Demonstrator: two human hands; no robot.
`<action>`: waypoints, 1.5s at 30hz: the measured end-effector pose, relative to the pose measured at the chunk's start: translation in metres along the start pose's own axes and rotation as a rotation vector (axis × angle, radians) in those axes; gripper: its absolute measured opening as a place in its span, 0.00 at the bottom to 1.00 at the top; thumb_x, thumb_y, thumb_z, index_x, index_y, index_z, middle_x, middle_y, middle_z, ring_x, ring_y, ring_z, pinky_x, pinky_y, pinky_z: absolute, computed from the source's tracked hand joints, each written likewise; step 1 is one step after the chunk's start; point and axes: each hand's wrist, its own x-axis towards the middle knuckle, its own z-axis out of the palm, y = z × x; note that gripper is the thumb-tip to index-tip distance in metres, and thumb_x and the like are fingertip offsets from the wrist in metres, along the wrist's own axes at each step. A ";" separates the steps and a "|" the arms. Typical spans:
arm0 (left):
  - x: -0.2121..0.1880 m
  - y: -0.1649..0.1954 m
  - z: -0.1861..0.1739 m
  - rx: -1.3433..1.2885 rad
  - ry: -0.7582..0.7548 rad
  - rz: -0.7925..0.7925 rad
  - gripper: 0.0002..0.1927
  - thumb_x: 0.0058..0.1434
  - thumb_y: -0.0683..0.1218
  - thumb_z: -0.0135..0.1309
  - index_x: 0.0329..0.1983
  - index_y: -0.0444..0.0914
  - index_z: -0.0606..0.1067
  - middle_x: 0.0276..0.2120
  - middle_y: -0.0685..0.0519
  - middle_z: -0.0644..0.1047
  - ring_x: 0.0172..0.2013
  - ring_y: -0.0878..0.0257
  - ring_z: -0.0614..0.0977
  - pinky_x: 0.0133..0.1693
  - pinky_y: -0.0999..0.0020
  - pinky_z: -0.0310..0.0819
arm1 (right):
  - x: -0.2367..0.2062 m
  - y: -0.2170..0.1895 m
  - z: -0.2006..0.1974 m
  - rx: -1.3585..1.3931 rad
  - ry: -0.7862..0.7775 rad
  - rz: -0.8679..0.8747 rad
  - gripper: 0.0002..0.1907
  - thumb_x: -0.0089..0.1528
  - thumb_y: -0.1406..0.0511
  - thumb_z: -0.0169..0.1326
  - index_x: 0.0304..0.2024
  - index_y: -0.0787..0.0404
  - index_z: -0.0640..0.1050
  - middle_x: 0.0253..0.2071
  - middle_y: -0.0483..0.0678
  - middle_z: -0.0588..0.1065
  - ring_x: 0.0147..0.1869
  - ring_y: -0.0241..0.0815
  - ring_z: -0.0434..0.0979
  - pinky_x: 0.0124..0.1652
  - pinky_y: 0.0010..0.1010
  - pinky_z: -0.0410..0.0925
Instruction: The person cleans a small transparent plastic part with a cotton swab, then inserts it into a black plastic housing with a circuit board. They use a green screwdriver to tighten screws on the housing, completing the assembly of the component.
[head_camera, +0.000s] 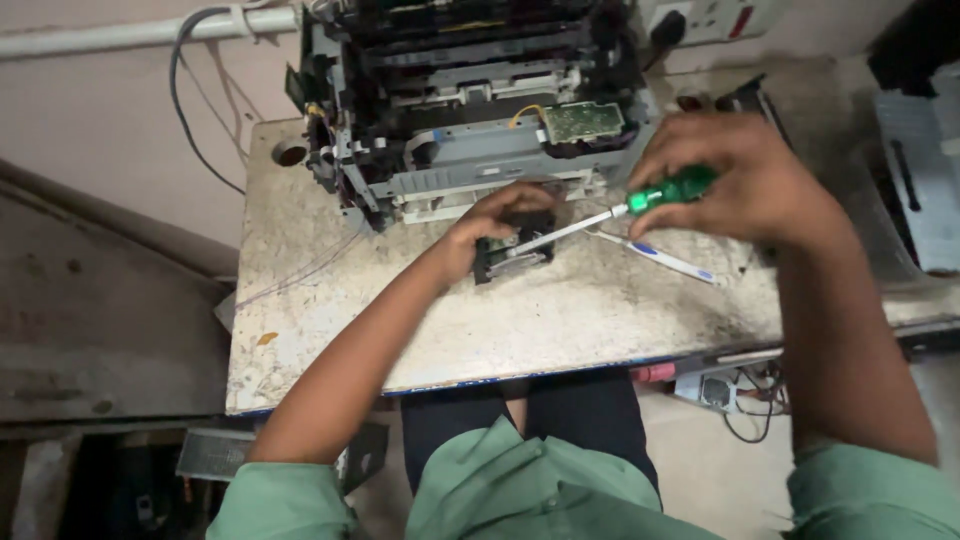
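Observation:
My left hand (492, 226) grips a small black part (515, 250) that rests on the worn white table (330, 300), just in front of the opened printer (470, 110). My right hand (735, 175) holds a screwdriver with a green handle (668, 192). Its metal shaft slants down to the left, with the tip on the black part. A green circuit board (582, 121) shows on the printer's right side.
A white and blue pen-like tool (665, 262) lies on the table under my right hand. A round hole (290, 153) is in the table's back left corner. Cables (190, 90) hang down the wall at left. Grey equipment (925, 170) stands at right. Wires (750, 395) dangle below the table edge.

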 end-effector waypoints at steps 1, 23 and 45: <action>0.000 -0.002 -0.001 0.061 0.041 0.003 0.33 0.51 0.53 0.47 0.61 0.37 0.70 0.59 0.42 0.75 0.56 0.54 0.79 0.58 0.59 0.75 | 0.006 0.012 0.005 0.076 0.030 -0.009 0.20 0.46 0.62 0.74 0.38 0.59 0.82 0.36 0.43 0.78 0.37 0.35 0.77 0.35 0.28 0.69; -0.035 0.037 -0.004 1.194 -0.105 -0.114 0.45 0.36 0.53 0.73 0.58 0.33 0.71 0.55 0.42 0.74 0.56 0.44 0.73 0.57 0.56 0.68 | 0.026 0.056 0.125 0.186 0.607 -0.242 0.29 0.70 0.63 0.66 0.68 0.62 0.66 0.39 0.49 0.80 0.34 0.36 0.82 0.32 0.21 0.72; -0.032 0.017 -0.013 1.179 -0.163 0.021 0.39 0.36 0.46 0.70 0.55 0.33 0.74 0.55 0.44 0.75 0.56 0.46 0.74 0.57 0.57 0.69 | 0.030 0.046 0.135 0.095 0.553 -0.326 0.29 0.67 0.61 0.64 0.65 0.63 0.67 0.38 0.51 0.78 0.38 0.39 0.83 0.32 0.23 0.76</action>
